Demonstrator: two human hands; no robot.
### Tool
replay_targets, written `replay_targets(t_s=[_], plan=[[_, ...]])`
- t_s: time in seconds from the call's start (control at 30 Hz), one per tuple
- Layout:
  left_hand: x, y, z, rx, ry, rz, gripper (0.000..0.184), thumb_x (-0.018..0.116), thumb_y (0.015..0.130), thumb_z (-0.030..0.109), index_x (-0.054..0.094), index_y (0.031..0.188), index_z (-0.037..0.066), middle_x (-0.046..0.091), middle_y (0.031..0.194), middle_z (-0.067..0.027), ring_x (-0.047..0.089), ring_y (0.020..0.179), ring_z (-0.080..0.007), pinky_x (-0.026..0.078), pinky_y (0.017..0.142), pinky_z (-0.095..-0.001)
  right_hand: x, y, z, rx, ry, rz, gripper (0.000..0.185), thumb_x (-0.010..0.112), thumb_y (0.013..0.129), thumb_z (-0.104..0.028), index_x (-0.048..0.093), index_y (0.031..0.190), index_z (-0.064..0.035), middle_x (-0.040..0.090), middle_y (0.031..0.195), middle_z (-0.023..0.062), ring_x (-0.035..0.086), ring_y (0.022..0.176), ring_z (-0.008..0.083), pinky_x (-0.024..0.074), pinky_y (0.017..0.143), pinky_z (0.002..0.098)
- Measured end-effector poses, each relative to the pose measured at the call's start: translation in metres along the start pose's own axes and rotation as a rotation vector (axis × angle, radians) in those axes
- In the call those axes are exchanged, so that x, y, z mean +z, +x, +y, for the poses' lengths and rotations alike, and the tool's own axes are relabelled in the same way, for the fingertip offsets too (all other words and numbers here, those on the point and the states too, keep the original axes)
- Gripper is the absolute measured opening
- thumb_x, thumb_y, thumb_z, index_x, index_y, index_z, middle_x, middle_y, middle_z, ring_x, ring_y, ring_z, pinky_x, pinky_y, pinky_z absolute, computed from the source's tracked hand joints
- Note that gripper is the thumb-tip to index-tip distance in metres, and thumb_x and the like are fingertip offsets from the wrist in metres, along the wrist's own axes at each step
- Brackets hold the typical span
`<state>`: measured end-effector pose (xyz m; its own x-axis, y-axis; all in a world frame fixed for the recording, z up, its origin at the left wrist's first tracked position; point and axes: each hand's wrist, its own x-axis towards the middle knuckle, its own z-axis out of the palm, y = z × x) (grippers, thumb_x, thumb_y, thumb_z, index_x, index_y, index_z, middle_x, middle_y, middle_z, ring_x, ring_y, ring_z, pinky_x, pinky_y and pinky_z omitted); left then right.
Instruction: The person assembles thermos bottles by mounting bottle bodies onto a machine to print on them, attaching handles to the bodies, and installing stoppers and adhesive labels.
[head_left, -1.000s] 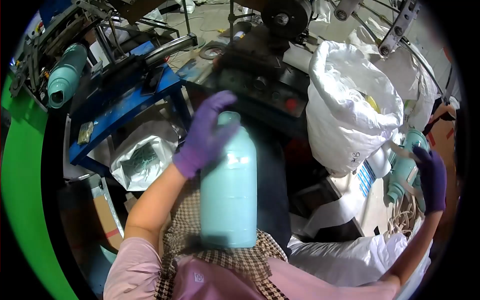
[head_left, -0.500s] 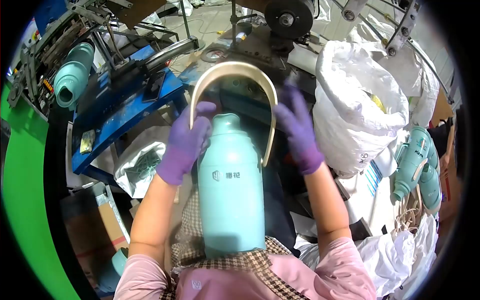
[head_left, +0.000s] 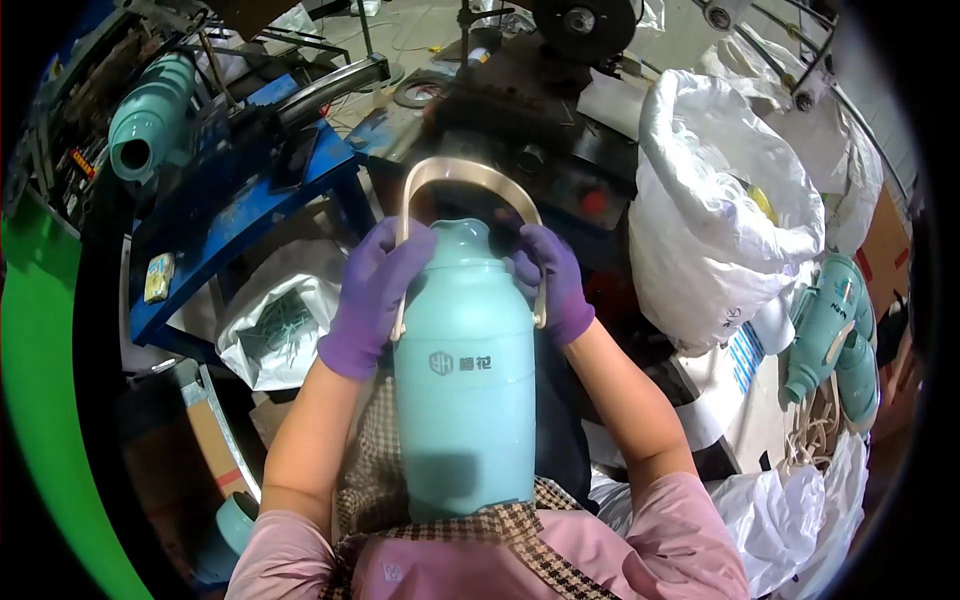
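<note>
A mint-green thermos flask (head_left: 466, 420) with a dark printed logo stands upright in front of my body, its spouted mouth facing away from me. Over its top arches a beige carrying handle (head_left: 470, 172), whose two ends lie at the flask's left and right shoulders. In a purple glove, my left hand (head_left: 375, 295) closes around the left arm of the handle, thumb toward the flask's neck. My right hand (head_left: 556, 285), gloved the same way, grips the right arm near its lower end. Some fingertips are hidden behind the handle and flask.
A blue bench (head_left: 225, 215) on the left bears another green flask (head_left: 150, 125). Below it sits a white bag (head_left: 275, 335) of thin strips. A large white sack (head_left: 705, 230) stands at right, near more green flasks (head_left: 825, 320). Dark machinery (head_left: 500, 110) is ahead.
The handle has come down lower over the flask, and its right end now meets the flask's shoulder. My right hand has moved inward and closed on the handle's right arm.
</note>
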<state>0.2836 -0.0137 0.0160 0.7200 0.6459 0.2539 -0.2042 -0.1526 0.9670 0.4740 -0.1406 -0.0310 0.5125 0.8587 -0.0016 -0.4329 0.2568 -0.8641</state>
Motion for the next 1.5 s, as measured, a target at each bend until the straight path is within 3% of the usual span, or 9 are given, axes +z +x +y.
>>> replay_targets(t_s=[0.27, 0.43, 0.57, 0.7, 0.73, 0.87, 1.0, 1.07, 1.5], plan=[[-0.024, 0.002, -0.046, -0.063, -0.873, -0.307, 0.013, 0.06, 0.083, 0.011, 0.062, 0.092, 0.002, 0.056, 0.087, -0.0022, 0.051, 0.074, -0.008, 0.045, 0.069, -0.0213, 0.008, -0.015, -0.009, -0.278, -0.299, -0.049, 0.041, 0.062, 0.096, -0.023, 0.064, 0.13, 0.0, 0.062, 0.098, -0.003, 0.051, 0.079, 0.0037, 0.0412, 0.072, 0.0189], [-0.025, 0.008, -0.031, -0.052, -0.614, -0.288, 0.009, 0.064, 0.081, 0.011, 0.064, 0.085, 0.004, 0.06, 0.088, -0.0023, 0.055, 0.079, -0.0089, 0.046, 0.07, -0.0227, 0.012, -0.02, -0.01, -0.398, -0.271, -0.041, 0.055, 0.056, 0.094, -0.023, 0.052, 0.139, 0.0075, 0.065, 0.109, 0.0069, 0.055, 0.081, 0.0079, 0.0443, 0.078, 0.0213], [-0.021, 0.0, -0.01, 0.899, -0.022, -0.362, 0.018, 0.08, 0.071, 0.015, 0.064, 0.075, 0.007, 0.066, 0.099, -0.0085, 0.06, 0.096, -0.0198, 0.048, 0.086, -0.0342, -0.024, -0.017, -0.005, -0.836, -0.452, -0.514, 0.075, 0.068, 0.085, -0.047, 0.052, 0.133, 0.0078, 0.065, 0.101, 0.0118, 0.061, 0.09, 0.0221, 0.0465, 0.087, 0.0315], [-0.016, 0.001, -0.031, 0.624, -0.059, -0.035, 0.017, 0.073, 0.084, 0.014, 0.067, 0.098, 0.007, 0.065, 0.103, -0.0081, 0.062, 0.095, -0.0205, 0.05, 0.088, -0.0342, 0.012, -0.016, 0.006, -0.74, -0.298, -0.04, 0.057, 0.065, 0.094, -0.043, 0.054, 0.129, 0.0005, 0.059, 0.117, 0.0136, 0.059, 0.104, 0.027, 0.0438, 0.1, 0.0391], [-0.016, 0.003, -0.034, 0.548, 0.087, 0.029, 0.021, 0.068, 0.089, 0.013, 0.066, 0.109, 0.005, 0.066, 0.105, -0.0099, 0.065, 0.097, -0.0225, 0.052, 0.088, -0.0355, 0.02, -0.008, -0.01, -1.174, -1.108, 0.049, 0.05, 0.063, 0.098, -0.038, 0.054, 0.131, -0.0009, 0.059, 0.115, 0.0109, 0.058, 0.103, 0.0218, 0.046, 0.096, 0.036], [-0.022, -0.002, -0.034, 0.525, 0.48, 0.173, 0.026, 0.059, 0.096, 0.015, 0.064, 0.12, 0.004, 0.066, 0.112, -0.0088, 0.065, 0.103, -0.0257, 0.052, 0.094, -0.0342, -0.018, 0.021, 0.015, -0.122, 0.369, -0.376, 0.035, 0.05, 0.106, -0.022, 0.054, 0.136, -0.0029, 0.062, 0.119, 0.0111, 0.061, 0.108, 0.0229, 0.049, 0.097, 0.0345], [-0.029, -0.07, -0.015, 0.548, 0.106, 0.046, 0.044, 0.047, 0.101, 0.035, 0.074, 0.079, 0.008, 0.071, 0.114, -0.0134, 0.061, 0.119, -0.0328, 0.038, 0.112, -0.0521, 0.037, 0.006, -0.012, 0.116, 0.115, -0.445, 0.033, 0.057, 0.104, -0.024, 0.054, 0.131, -0.0048, 0.063, 0.113, 0.0054, 0.059, 0.101, 0.0149, 0.0499, 0.09, 0.03], [-0.031, -0.099, 0.001, 0.666, 0.037, -0.035, 0.056, 0.044, 0.105, 0.039, 0.073, 0.066, 0.01, 0.072, 0.111, -0.0154, 0.06, 0.122, -0.0352, 0.034, 0.115, -0.0569, 0.029, 0.007, -0.021, 0.027, -0.557, -0.32, 0.028, 0.063, 0.101, -0.024, 0.058, 0.122, -0.0064, 0.062, 0.107, 0.002, 0.057, 0.097, 0.0107, 0.0495, 0.085, 0.0281], [-0.118, -0.221, -0.121, 0.157, 0.921, 0.465, 0.036, 0.055, 0.103, 0.022, 0.061, 0.126, -0.005, 0.068, 0.114, -0.0152, 0.064, 0.106, -0.0266, 0.051, 0.094, -0.0379, -0.241, -0.29, -0.057, -1.151, 0.603, 0.79, 0.044, 0.054, 0.101, -0.038, 0.057, 0.137, -0.0124, 0.061, 0.134, 0.007, 0.059, 0.122, 0.026, 0.0523, 0.102, 0.0423]])
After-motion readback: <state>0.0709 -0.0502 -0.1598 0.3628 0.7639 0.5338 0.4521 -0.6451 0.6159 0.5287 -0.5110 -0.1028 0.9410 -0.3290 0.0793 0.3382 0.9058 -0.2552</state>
